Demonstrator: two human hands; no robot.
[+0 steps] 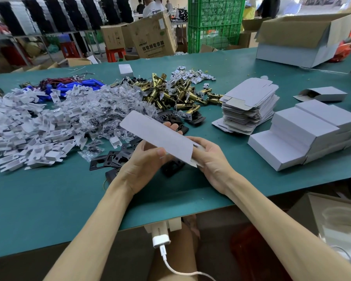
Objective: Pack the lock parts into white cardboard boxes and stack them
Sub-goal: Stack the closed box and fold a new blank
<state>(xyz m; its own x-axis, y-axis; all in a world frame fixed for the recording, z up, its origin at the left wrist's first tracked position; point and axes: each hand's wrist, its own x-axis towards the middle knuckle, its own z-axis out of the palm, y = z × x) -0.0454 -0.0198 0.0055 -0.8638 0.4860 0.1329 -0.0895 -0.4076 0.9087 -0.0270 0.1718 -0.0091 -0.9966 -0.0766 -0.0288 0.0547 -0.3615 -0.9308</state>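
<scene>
Head view: both hands, left hand (144, 165) and right hand (211, 159), grasp one white box (156, 134); one flat-blank stack (249, 106) nearby.

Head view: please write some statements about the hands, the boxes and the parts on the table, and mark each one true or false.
1. The left hand and the right hand hold one white box above the green table. True.
2. The stack of flat box blanks lies left of the hands. False: it lies to their right.
3. The brass latches lie in a pile beyond the white box. True.
4. The black plates sit in a tray. False: they lie loose on the green table, near the left hand.
</scene>
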